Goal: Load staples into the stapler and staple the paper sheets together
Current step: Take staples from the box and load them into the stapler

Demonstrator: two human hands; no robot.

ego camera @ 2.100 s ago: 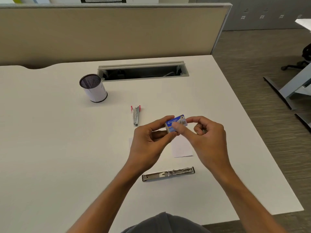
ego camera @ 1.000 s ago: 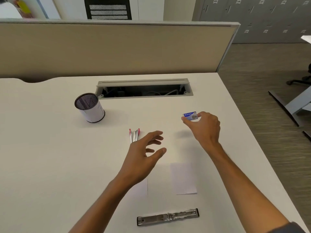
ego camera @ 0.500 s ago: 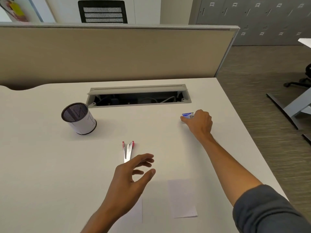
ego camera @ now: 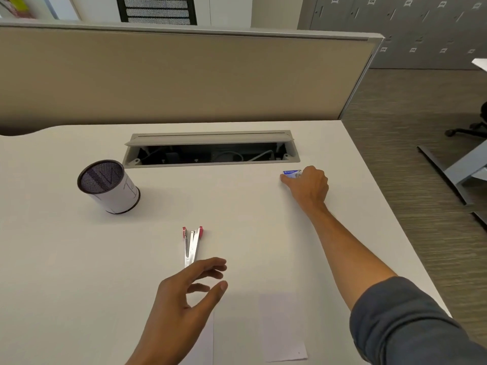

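Note:
My right hand (ego camera: 308,188) reaches far across the white desk and holds a small blue staple box (ego camera: 291,173) down at the desk surface, just below the cable tray. My left hand (ego camera: 184,299) hovers open with fingers spread above the near middle of the desk, holding nothing. Just beyond its fingertips lies a metal tool with red tips (ego camera: 192,246). Two white paper slips lie near me: one (ego camera: 283,327) to the right, the other (ego camera: 208,338) partly hidden under my left hand. The long stapler is out of view.
A black mesh pen cup wrapped in white paper (ego camera: 109,187) stands at the left. An open cable tray (ego camera: 210,150) is set into the desk (ego camera: 66,259) in front of a beige partition (ego camera: 171,75). The desk's right edge drops to carpeted floor.
Both hands held the staple box together at first. My right hand then carried it away to the far right and lowered it to the desk; my left hand let go and opened. The view tilted up.

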